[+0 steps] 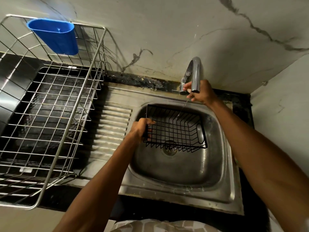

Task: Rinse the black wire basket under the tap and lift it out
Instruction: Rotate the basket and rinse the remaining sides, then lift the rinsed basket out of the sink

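The black wire basket (pixel 175 129) hangs over the steel sink (pixel 184 173), above the drain (pixel 170 149). My left hand (pixel 142 128) grips its left end, fingers curled round the rim wires. A thin stream of water falls from the chrome tap (pixel 194 72) into the basket. My right hand (pixel 199 92) is behind the spout at the tap's base, fingers on the small handle (pixel 178 91); the spout hides part of the hand.
A large silver wire dish rack (pixel 50 106) stands on the black counter at the left, with a blue plastic cutlery holder (pixel 53 36) hung on its back rim. The ribbed drainboard (pixel 112 128) lies between rack and sink. A marble wall rises behind.
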